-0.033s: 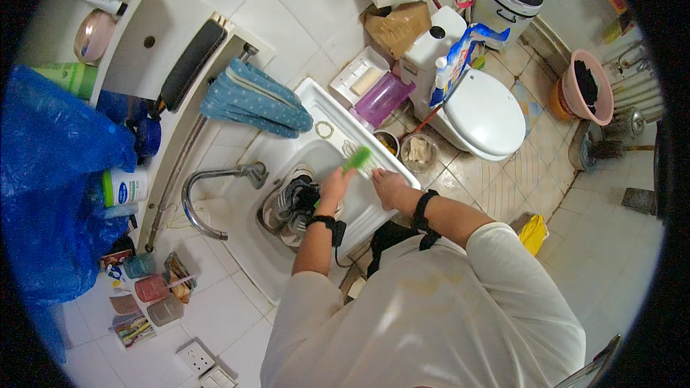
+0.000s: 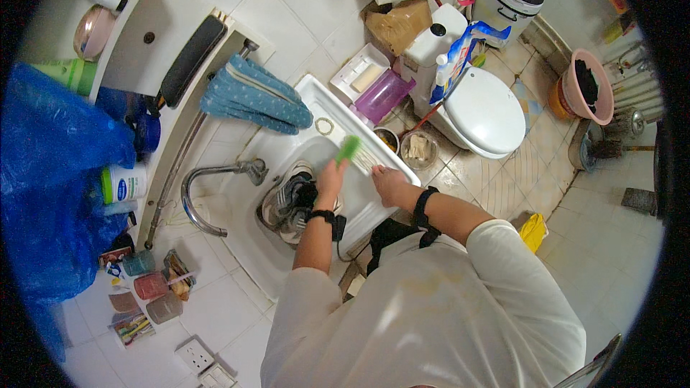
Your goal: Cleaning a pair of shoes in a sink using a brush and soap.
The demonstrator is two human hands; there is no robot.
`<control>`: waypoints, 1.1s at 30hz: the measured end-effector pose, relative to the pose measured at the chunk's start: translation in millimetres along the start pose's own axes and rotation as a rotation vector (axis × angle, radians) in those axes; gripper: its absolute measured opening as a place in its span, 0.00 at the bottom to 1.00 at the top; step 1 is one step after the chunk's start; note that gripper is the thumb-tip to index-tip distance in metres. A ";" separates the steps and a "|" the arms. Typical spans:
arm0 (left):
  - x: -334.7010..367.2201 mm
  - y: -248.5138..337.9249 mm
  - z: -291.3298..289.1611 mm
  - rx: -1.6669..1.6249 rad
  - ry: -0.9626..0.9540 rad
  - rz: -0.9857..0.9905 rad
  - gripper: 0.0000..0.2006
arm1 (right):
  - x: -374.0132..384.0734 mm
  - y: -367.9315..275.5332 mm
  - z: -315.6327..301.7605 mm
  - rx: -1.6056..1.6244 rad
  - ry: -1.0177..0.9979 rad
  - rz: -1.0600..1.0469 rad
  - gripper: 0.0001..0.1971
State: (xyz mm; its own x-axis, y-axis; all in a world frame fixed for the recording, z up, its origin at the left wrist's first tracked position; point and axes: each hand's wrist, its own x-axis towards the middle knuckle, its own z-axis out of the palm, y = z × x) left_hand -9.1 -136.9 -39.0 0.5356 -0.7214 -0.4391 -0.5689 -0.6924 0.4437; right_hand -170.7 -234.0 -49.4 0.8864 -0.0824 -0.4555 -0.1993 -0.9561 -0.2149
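Note:
My left hand grips a green brush, its bristles smeared by motion, over the far right ledge of the white sink. On that ledge lie pale strands, seemingly a white shoelace. My right hand presses its fingers together at the near end of the strands. A pair of dark and white sneakers sits in the basin, partly behind my left hand and wrist. Farther along the ledge is a pale ring-shaped item.
A curved metal faucet reaches toward the basin from the left. A blue cloth hangs above the sink's far end. Past the ledge stand a purple container, two small bowls and a toilet. Cups line the left wall.
My left hand and the brush have shifted slightly away and to the left, baring more of the strands beside my right hand. The right hand stays in nearly the same spot.

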 end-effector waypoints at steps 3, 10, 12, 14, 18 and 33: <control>16.1 -0.7 -10.6 0.009 0.204 -0.188 0.27 | 3.7 -1.0 0.4 0.022 0.016 0.014 0.44; -18.8 10.0 22.2 -0.089 -0.036 -0.043 0.29 | 13.2 5.6 -10.2 0.186 -0.373 0.056 0.44; -19.1 0.9 23.4 -0.039 0.086 -0.097 0.28 | 6.0 0.0 -9.1 0.133 -0.257 0.046 0.41; -4.4 -1.8 10.9 -0.035 0.109 -0.096 0.29 | 0.7 -0.5 -14.6 0.083 -0.145 0.037 0.38; 14.3 1.1 -8.9 -0.065 0.174 -0.175 0.30 | -3.7 0.8 -32.7 0.104 -0.219 0.025 0.39; -31.1 30.8 16.9 -0.065 0.094 -0.085 0.29 | -5.9 -3.2 -23.8 0.131 -0.174 0.055 0.38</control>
State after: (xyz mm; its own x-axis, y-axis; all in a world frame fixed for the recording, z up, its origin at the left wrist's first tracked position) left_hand -53.8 -135.6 -24.9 0.6381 -0.6557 -0.4036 -0.4787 -0.7485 0.4590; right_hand -165.3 -237.2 -25.4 0.7899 -0.0725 -0.6089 -0.3076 -0.9059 -0.2912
